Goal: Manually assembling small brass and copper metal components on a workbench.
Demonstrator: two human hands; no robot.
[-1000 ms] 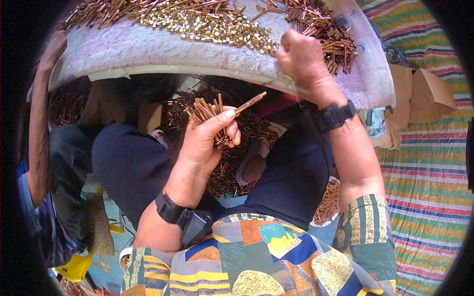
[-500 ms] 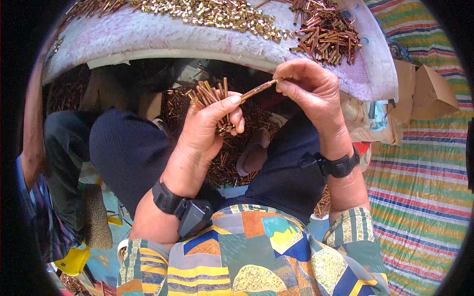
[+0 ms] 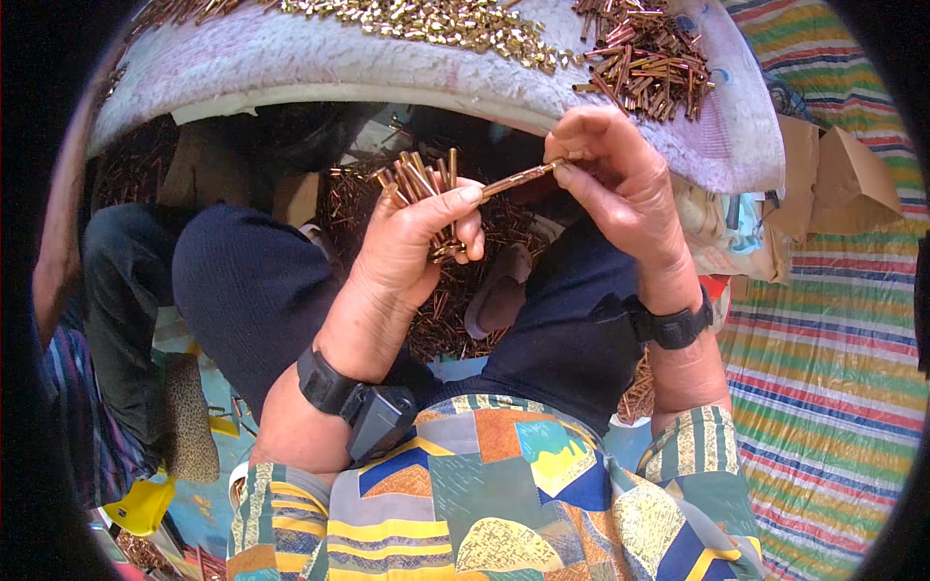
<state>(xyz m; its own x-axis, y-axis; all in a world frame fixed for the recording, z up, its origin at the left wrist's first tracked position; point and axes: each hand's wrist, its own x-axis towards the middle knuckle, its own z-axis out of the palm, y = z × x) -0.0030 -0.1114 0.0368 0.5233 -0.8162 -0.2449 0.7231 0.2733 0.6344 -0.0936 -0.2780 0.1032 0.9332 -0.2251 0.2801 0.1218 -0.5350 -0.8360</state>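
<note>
My left hand (image 3: 402,242) is closed round a bundle of thin copper-coloured tubes (image 3: 417,177), which fan upward out of the fist. Between its thumb and forefinger one tube (image 3: 518,181) sticks out toward the right, tilted slightly up. At that tube's far end, the thumb and fingertips of my right hand (image 3: 625,194) pinch its tip; whether a small piece sits there is too small to tell. Beyond the hands, a heap of small shiny gold-coloured pieces (image 3: 436,29) lies on a pale cloth-covered surface (image 3: 339,73). A pile of similar copper-coloured tubes (image 3: 649,68) rests to its right.
Many more tubes (image 3: 455,295) are heaped below, between my knees. An open cardboard box (image 3: 852,179) stands at right on a striped sheet (image 3: 823,368). Another person's leg (image 3: 126,290) is close on the left, near a yellow object (image 3: 140,505).
Both hands have shifted slightly to the right, with the bundle and the single tube. The right fingers have loosened a little at the tube's tip.
</note>
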